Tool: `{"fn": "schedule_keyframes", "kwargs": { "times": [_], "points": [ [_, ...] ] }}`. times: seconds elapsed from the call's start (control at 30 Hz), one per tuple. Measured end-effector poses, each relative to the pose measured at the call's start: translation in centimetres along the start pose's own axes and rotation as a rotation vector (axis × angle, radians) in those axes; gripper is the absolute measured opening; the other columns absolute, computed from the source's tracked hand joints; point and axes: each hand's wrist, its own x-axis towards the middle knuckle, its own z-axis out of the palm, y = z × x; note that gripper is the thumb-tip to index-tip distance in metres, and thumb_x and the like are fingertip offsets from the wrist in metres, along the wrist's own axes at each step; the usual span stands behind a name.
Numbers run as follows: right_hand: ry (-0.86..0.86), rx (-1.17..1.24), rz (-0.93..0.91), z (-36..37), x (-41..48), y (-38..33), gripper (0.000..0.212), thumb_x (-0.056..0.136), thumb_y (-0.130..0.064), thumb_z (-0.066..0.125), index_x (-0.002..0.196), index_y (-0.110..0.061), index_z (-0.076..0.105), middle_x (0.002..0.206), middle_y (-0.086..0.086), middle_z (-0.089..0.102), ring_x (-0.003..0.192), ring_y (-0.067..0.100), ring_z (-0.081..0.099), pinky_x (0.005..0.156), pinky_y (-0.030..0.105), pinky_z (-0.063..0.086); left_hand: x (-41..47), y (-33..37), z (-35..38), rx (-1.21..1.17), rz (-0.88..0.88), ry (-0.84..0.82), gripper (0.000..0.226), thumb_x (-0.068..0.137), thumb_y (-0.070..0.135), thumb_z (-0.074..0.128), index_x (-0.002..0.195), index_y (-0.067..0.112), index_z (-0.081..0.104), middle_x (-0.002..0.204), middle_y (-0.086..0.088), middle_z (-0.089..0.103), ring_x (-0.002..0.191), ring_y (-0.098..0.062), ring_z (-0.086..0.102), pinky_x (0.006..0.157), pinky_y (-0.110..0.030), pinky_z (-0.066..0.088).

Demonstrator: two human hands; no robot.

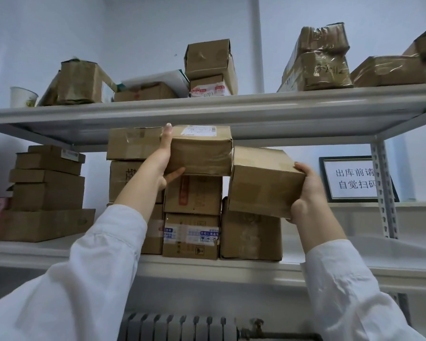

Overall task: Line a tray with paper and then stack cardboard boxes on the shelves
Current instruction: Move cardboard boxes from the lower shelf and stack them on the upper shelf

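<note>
Both look stiff and light: left grip clamped on the taped box, right grip curled round the tilted box.

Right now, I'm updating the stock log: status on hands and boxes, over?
Left hand grips labelled box atop middle stack. Right hand holds tilted box above lower box. Upper shelf close above labelled box.
</note>
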Motion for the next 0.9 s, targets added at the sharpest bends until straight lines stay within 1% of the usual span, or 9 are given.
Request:
{"fn": "schedule_keyframes", "kwargs": {
  "times": [0.1,0.2,0.27,0.37,0.47,0.6,0.67,0.77,0.9],
  "points": [
    [-0.071,-0.035,0.01,0.3,0.7,-0.6,0.038,0.084,-0.059,0.052,0.092,-0.024,0.062,0.09,0.0,0.066,0.086,0.021,0.059,0.073,0.032,0.045,1.3,0.3,0.1,0.063,-0.037,0.004,0.086,0.076,0.074,0.044,0.136,0.013,0.037,0.135,-0.01,0.044,0.113,-0.026,0.053,0.067,-0.027,0.058],
    [-0.183,-0.113,0.01,0.6,1.6,-0.7,0.053,0.077,-0.066,0.056,0.103,-0.021,0.065,0.097,0.003,0.07,0.094,0.025,0.063,0.08,0.035,0.048,2.4,0.3,0.1,0.113,-0.064,0.022,0.089,0.078,0.075,0.038,0.14,0.01,0.034,0.145,-0.008,0.039,0.082,-0.018,0.063,0.042,-0.018,0.052],
    [-0.187,-0.221,-0.044,0.9,2.1,-0.4,0.043,0.077,-0.055,0.065,0.1,-0.019,0.061,0.093,0.003,0.066,0.088,0.023,0.062,0.074,0.032,0.048,3.6,0.1,-0.1,0.184,-0.067,0.044,0.087,0.081,0.073,0.036,0.144,0.013,0.03,0.149,-0.005,0.036,0.066,-0.014,0.063,0.03,-0.014,0.042],
    [-0.168,-0.325,-0.153,1.2,2.7,0.3,0.032,0.08,-0.032,0.072,0.101,-0.013,0.058,0.086,0.001,0.064,0.075,0.017,0.061,0.057,0.027,0.045,5.3,-0.4,-0.2,0.16,-0.028,0.023,0.076,0.087,0.063,0.041,0.144,0.013,0.032,0.149,-0.006,0.036,0.067,-0.016,0.064,0.055,-0.019,0.057],
    [-0.142,-0.288,-0.259,1.4,3.7,1.3,0.028,0.079,-0.026,0.075,0.101,-0.014,0.062,0.088,0.001,0.067,0.075,0.015,0.064,0.056,0.025,0.047,5.8,-1.2,-0.3,0.161,0.027,0.019,0.064,0.095,0.047,0.042,0.147,0.013,0.026,0.154,-0.009,0.024,0.068,-0.014,0.055,0.087,-0.033,0.055],
    [-0.094,-0.332,-0.388,1.5,4.7,2.8,0.026,0.081,-0.035,0.072,0.099,-0.019,0.063,0.095,-0.002,0.068,0.085,0.014,0.065,0.068,0.027,0.051,5.8,-2.0,-0.5,0.332,0.114,0.099,0.066,0.097,0.046,0.039,0.148,0.011,0.016,0.152,-0.01,0.023,0.083,-0.017,0.05,0.077,-0.031,0.056],
    [-0.019,-0.387,-0.47,1.5,5.7,3.5,0.04,0.077,-0.046,0.072,0.108,-0.02,0.064,0.101,-0.004,0.069,0.096,0.017,0.065,0.083,0.033,0.053,6.0,-2.4,-0.5,0.459,0.161,0.165,0.066,0.096,0.051,0.037,0.146,0.011,0.021,0.145,-0.011,0.035,0.069,-0.014,0.05,0.079,-0.035,0.055],
    [0.094,-0.549,-0.523,1.6,6.7,4.3,0.054,0.075,-0.065,0.061,0.114,-0.028,0.058,0.105,-0.012,0.063,0.105,0.018,0.059,0.098,0.046,0.045,6.3,-3.0,-0.6,0.57,0.238,0.256,0.068,0.092,0.058,0.037,0.139,0.009,0.03,0.13,-0.011,0.048,0.065,-0.017,0.055,0.061,-0.031,0.047],
    [0.054,-0.504,-0.442,1.4,7.4,4.8,0.068,0.07,-0.065,0.052,0.124,-0.028,0.037,0.111,-0.009,0.056,0.113,0.024,0.053,0.107,0.054,0.03,7.3,-4.3,-1.1,0.575,0.31,0.291,0.073,0.088,0.063,0.039,0.132,0.005,0.035,0.131,-0.015,0.048,0.103,-0.035,0.059,0.085,-0.041,0.051]
  ]
}}
